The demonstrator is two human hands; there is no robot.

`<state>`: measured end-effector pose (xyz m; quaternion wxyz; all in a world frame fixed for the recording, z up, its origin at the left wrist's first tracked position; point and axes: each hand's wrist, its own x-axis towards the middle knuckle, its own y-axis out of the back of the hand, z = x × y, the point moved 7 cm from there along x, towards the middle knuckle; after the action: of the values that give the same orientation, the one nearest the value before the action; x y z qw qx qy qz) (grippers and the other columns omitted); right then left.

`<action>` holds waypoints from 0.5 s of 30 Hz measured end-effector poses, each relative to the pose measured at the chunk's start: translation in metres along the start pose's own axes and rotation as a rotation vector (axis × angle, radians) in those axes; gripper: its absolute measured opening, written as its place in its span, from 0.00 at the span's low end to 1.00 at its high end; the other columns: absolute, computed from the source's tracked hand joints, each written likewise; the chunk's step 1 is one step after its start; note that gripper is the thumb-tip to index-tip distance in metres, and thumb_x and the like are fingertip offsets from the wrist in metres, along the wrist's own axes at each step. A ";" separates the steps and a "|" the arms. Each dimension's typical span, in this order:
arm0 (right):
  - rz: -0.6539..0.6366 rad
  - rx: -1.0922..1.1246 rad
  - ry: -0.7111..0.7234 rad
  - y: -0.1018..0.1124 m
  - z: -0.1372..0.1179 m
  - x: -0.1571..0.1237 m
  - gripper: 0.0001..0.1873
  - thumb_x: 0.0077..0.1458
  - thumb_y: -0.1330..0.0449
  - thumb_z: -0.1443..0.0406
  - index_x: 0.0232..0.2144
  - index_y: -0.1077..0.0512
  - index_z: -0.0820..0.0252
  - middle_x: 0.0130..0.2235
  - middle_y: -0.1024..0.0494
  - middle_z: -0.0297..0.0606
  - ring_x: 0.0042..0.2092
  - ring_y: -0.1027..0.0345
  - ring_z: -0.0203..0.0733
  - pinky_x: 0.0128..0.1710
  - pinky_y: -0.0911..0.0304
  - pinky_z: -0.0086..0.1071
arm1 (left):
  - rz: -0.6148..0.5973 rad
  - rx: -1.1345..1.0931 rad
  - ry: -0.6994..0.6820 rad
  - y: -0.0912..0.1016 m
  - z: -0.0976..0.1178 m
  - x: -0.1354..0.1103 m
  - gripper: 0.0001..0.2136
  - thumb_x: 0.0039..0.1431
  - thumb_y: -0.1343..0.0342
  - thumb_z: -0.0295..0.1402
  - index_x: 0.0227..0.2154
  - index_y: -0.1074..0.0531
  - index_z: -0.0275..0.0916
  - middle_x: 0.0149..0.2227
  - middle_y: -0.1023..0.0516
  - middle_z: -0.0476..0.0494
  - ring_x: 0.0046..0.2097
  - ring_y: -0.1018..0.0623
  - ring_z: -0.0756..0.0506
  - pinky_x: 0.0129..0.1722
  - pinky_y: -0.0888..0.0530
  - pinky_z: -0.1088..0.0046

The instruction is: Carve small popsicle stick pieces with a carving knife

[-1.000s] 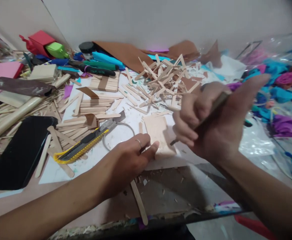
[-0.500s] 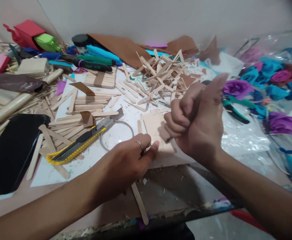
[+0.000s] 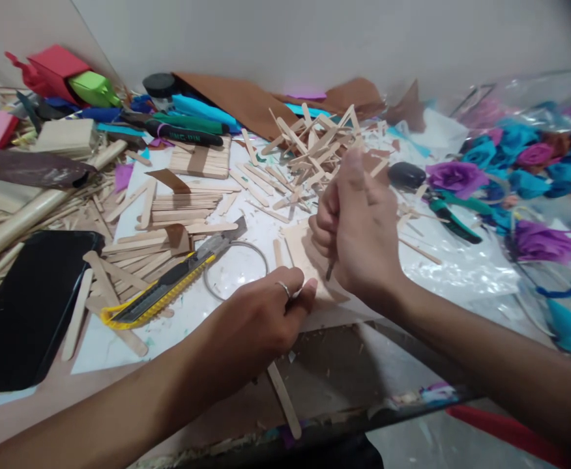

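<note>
My left hand (image 3: 266,319), with a ring on one finger, is closed in a pinch low over a small wooden board (image 3: 309,251). A craft stick (image 3: 284,400) runs out from under it towards the table's front edge; the stick's other end is hidden by the fingers. My right hand (image 3: 358,228) is a fist with the thumb up, above the board's right side. From the bottom of the fist pokes the dark tip of a thin metal tool (image 3: 330,270); the rest of the tool is covered. A yellow utility knife (image 3: 163,286) lies left of my left hand.
Bundled craft sticks (image 3: 182,208) and a tangled stick pile (image 3: 315,143) lie behind on white paper. A metal ring (image 3: 207,280) rests by the knife. A black phone (image 3: 31,306) is at left. At right are green-handled pliers (image 3: 454,221) and paper flowers (image 3: 456,179).
My right fist has moved left and its thumb now points more upright, uncovering a dark rounded object behind it. My left hand keeps its pinch. The whole view has shifted slightly.
</note>
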<state>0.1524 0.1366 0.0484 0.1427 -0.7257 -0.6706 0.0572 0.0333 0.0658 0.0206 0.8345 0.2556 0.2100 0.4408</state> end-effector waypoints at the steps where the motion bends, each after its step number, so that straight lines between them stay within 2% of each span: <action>1: -0.010 -0.027 -0.015 -0.002 0.002 0.001 0.34 0.58 0.37 0.37 0.23 0.45 0.53 0.19 0.49 0.22 0.16 0.58 0.28 0.12 0.65 0.27 | -0.005 0.003 -0.012 0.000 0.000 0.000 0.14 0.76 0.53 0.37 0.31 0.38 0.41 0.27 0.38 0.56 0.28 0.35 0.51 0.30 0.38 0.73; 5: -0.019 -0.109 -0.007 -0.004 0.004 0.005 0.33 0.60 0.39 0.38 0.22 0.45 0.54 0.19 0.47 0.23 0.17 0.57 0.27 0.13 0.61 0.28 | -0.013 0.049 -0.071 0.001 0.003 0.000 0.13 0.77 0.54 0.35 0.33 0.36 0.41 0.29 0.33 0.55 0.28 0.33 0.52 0.30 0.35 0.74; 8: 0.001 -0.180 0.026 -0.005 0.004 0.007 0.33 0.60 0.38 0.39 0.21 0.44 0.55 0.19 0.48 0.24 0.17 0.56 0.27 0.15 0.59 0.28 | 0.023 0.139 -0.168 0.000 0.007 -0.001 0.12 0.78 0.56 0.32 0.37 0.32 0.39 0.35 0.26 0.49 0.33 0.26 0.50 0.35 0.30 0.73; 10: 0.044 -0.218 0.024 -0.003 0.005 0.006 0.34 0.61 0.38 0.39 0.20 0.45 0.55 0.19 0.48 0.25 0.17 0.56 0.28 0.14 0.59 0.28 | 0.061 0.262 -0.299 -0.002 0.012 -0.004 0.13 0.77 0.58 0.29 0.41 0.28 0.36 0.40 0.23 0.43 0.39 0.23 0.45 0.39 0.27 0.69; 13: 0.125 -0.234 0.041 -0.001 0.003 0.003 0.35 0.61 0.37 0.40 0.19 0.47 0.54 0.18 0.49 0.25 0.17 0.57 0.29 0.13 0.62 0.29 | 0.138 0.525 -0.529 -0.008 0.022 -0.012 0.15 0.75 0.58 0.23 0.45 0.24 0.29 0.42 0.23 0.35 0.42 0.22 0.40 0.36 0.25 0.66; 15: 0.158 -0.237 0.069 -0.002 0.001 0.000 0.35 0.61 0.36 0.41 0.18 0.47 0.54 0.18 0.50 0.25 0.16 0.58 0.28 0.12 0.63 0.29 | 0.165 0.595 -0.580 -0.010 0.024 -0.015 0.13 0.73 0.55 0.22 0.43 0.23 0.28 0.41 0.23 0.35 0.41 0.22 0.40 0.34 0.24 0.66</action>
<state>0.1501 0.1367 0.0477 0.0740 -0.7895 -0.6082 -0.0362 0.0455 0.0428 0.0348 0.7107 0.6148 0.0634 0.3361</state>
